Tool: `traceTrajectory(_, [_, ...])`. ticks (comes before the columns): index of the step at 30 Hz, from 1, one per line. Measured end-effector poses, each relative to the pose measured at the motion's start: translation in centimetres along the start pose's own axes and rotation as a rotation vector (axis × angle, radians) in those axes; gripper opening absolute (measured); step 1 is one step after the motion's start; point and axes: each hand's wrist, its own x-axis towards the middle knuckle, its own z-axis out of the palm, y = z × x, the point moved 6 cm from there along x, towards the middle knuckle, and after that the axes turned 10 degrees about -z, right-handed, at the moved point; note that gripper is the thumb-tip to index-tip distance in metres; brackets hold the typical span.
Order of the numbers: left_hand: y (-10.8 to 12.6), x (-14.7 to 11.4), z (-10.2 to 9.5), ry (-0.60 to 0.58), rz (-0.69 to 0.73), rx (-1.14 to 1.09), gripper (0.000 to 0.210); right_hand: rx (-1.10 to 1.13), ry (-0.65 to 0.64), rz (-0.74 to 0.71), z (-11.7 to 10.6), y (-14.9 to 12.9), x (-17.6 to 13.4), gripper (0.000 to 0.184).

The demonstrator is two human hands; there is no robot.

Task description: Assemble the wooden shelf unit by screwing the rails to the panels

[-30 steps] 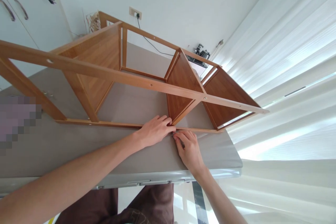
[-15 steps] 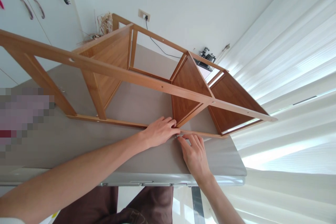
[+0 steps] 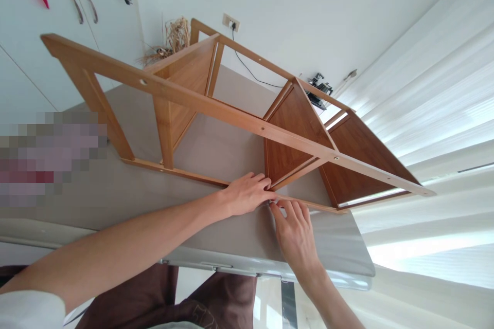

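Observation:
A wooden shelf unit (image 3: 231, 108) lies on its side on the grey-covered table, with several brown panels set across its rails. My left hand (image 3: 247, 193) grips the lower rail where the middle panel (image 3: 287, 133) joins it, fingers curled over the wood. Close beside it, just outside that joint, my right hand (image 3: 294, 226) is closed in a pinch against the rail. A tiny shiny bit shows at its fingertips, too small and covered to name.
The table (image 3: 216, 226) has its front edge close to my legs. Dried plant stalks (image 3: 173, 36) and a black device (image 3: 319, 90) are behind the unit. White curtains (image 3: 443, 128) hang at the right, and white cabinets (image 3: 42, 36) stand at the back left.
The view has shifted, so the shelf unit and both hands appear farther right. Both hands keep their place at the joint; the right fingers have turned slightly.

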Motion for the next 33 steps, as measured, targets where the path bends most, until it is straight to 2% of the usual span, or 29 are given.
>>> traceTrajectory(6, [0.0,0.0,-0.1,-0.008,-0.004,0.005,0.025,0.063,0.028,0.039,0.1,0.3,0.1,0.031])
traceTrajectory(10, [0.0,0.1,-0.1,-0.014,-0.008,0.013,0.02,0.125,0.043,0.096,0.5,0.7,0.0,0.028])
traceTrajectory(19, [0.0,0.0,0.2,-0.024,0.0,0.023,0.021,0.349,0.158,0.246,1.6,1.3,-1.1,0.019])
traceTrajectory(27, [0.1,0.1,0.2,-0.041,0.006,0.036,0.02,0.351,0.134,0.275,1.8,1.4,-1.6,0.021])
traceTrajectory(33, [0.1,0.2,0.2,-0.028,0.012,0.03,0.019,0.266,0.117,0.179,1.2,0.9,-1.6,0.025])
